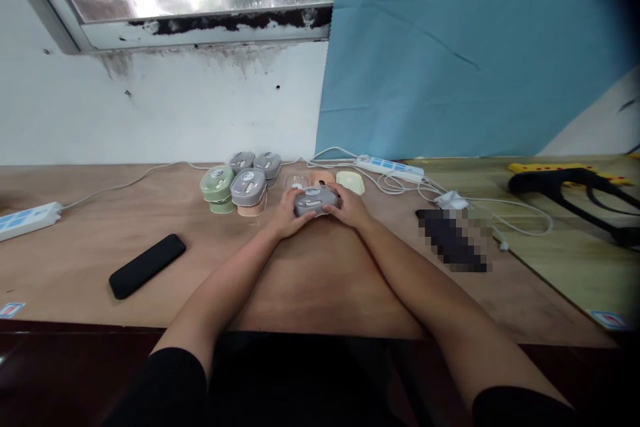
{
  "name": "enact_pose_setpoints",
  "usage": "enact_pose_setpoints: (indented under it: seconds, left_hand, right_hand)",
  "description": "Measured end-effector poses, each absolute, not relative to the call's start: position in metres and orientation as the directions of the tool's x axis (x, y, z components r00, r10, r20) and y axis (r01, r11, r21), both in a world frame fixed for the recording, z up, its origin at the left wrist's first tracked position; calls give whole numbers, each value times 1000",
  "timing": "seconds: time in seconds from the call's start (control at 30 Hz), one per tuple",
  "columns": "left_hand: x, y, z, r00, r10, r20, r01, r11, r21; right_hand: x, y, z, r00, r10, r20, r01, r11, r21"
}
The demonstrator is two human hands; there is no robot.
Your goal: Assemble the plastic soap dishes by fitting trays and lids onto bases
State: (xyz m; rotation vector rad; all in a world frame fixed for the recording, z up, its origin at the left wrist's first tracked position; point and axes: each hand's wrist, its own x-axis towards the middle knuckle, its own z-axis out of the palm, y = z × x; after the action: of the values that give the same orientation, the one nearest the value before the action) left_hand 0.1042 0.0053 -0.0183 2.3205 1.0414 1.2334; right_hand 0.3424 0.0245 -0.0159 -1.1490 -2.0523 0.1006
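Between my two hands is a grey oval box with a clear lid [316,200], low over the table. My left hand [290,215] grips its left end, thumb along the near side. At the opposite end my right hand [351,205] closes on it the same way. Just behind it are a clear lid [297,181], an orange piece [321,177] partly hidden by the box, and a pale yellow tray-like piece [351,182]. To the left stand stacked boxes of the same kind: a green one [217,183], a grey one [249,187] and more grey ones [267,163] behind.
A black phone [147,267] lies at left on the brown table [330,280]. A power strip [390,168] with tangled white cords sits at the back right, another power strip [30,219] at far left. A dark pixelated object [453,240] and a black frame-like object [575,190] are at right.
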Motion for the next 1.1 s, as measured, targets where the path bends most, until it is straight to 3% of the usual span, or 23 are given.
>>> enact_pose_setpoints:
  seconds: [0.2, 0.8, 1.1]
  left_hand:
    - [96, 1, -17, 486, 719, 498, 455, -694, 558]
    - [95, 0, -14, 420, 740, 526, 491, -672, 554]
    - [94, -1, -10, 390, 706, 591, 500, -701, 509]
  right_hand:
    - [345, 13, -12, -375, 740, 558, 740, 602, -301]
    - [341, 15, -8, -412, 738, 534, 708, 628, -323]
    - [338, 19, -11, -413, 673, 614, 678, 677, -286]
